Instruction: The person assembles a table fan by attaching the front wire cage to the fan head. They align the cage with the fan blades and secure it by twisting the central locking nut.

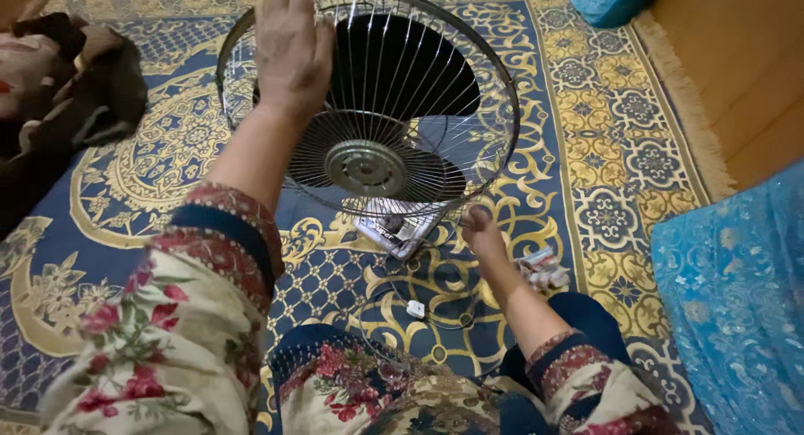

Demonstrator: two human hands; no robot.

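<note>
Tilting on the patterned carpet [586, 150], a wire fan guard [368, 100] is seen from the head camera with dark blades [402, 75] behind it. Its upper rim is grasped by the left hand [289, 50], fingers curled over the wire. The lower rim is touched by the right hand [484, 232]; whether it is clenched cannot be told. A small white packet [543, 269] lies just beside the right wrist

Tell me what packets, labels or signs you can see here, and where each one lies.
Flat packet: on the rug under the fan guard, rectangular, grey-white with dark print.
Small wrapper: on the rug beside the right hand, crumpled, white with reddish marks.
No signs or screens show.
</note>
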